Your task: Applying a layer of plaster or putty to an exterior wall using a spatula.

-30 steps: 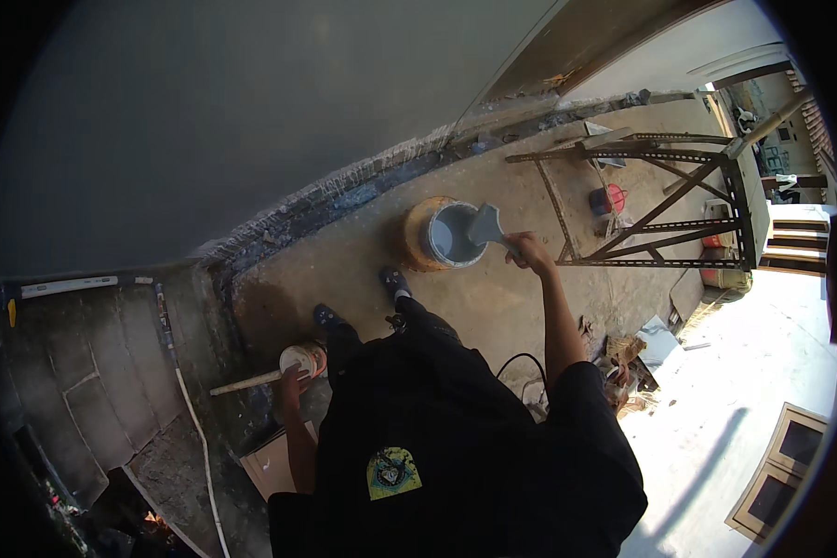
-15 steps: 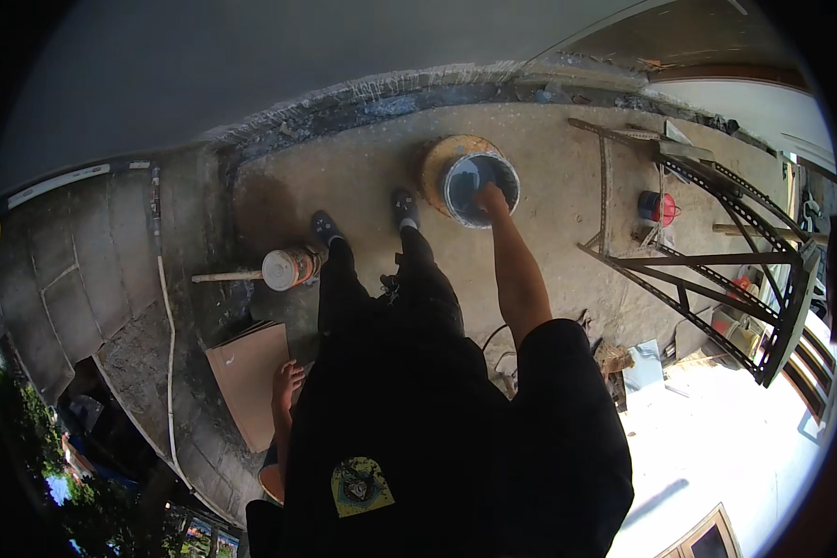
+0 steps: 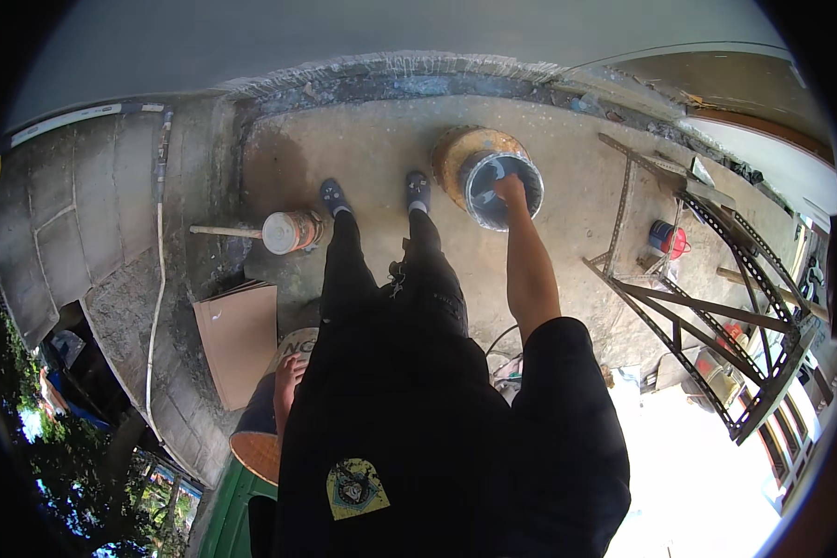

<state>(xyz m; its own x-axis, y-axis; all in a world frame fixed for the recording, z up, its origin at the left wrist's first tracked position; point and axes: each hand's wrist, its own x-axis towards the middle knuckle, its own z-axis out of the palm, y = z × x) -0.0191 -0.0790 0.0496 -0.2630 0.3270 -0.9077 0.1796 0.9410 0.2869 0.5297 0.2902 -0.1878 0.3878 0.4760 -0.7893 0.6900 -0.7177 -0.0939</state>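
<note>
Right hand inside grey bucket

We wear a black short-sleeved shirt with a small yellow-and-dark badge on the chest, black trousers and dark blue shoes with lighter toes. Both forearms are bare below the sleeves.

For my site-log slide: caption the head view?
Person standing on concrete, right hand reaching into a grey bucket, left hand on a drum.
</note>
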